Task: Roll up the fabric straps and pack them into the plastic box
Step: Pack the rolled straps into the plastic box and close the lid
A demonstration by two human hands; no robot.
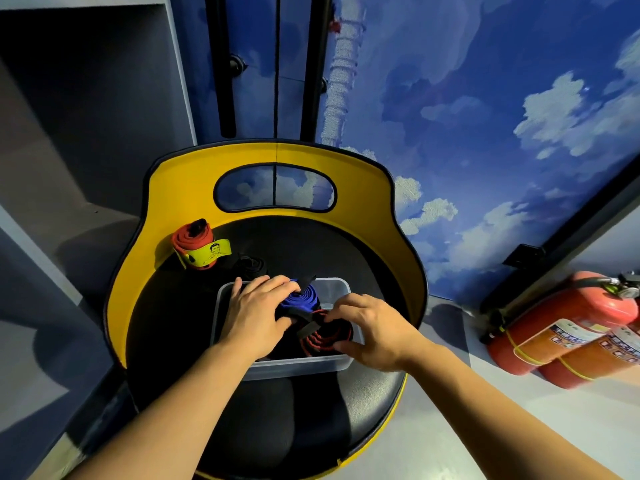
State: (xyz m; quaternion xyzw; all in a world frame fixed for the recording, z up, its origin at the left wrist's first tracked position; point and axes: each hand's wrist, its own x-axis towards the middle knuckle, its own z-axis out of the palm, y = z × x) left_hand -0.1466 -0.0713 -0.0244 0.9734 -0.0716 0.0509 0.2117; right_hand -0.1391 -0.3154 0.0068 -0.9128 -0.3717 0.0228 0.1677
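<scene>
A clear plastic box (294, 367) stands on the black seat of a yellow-backed chair. Inside it, a rolled blue strap (301, 299) lies at the back and a rolled black-and-red strap (327, 337) at the right. My left hand (258, 317) grips the blue roll, fingers curled over its top. My right hand (372, 329) holds the black-and-red roll between thumb and fingers. A rolled red strap with a yellow band (199, 247) stands on the seat at the back left. A loose black strap (251, 265) lies beside it, hard to make out against the seat.
The yellow chair back (277, 155) curves round the seat's far side. Two red fire extinguishers (568, 330) lie on the floor to the right. A sky-painted wall stands behind, and a grey wall is at the left.
</scene>
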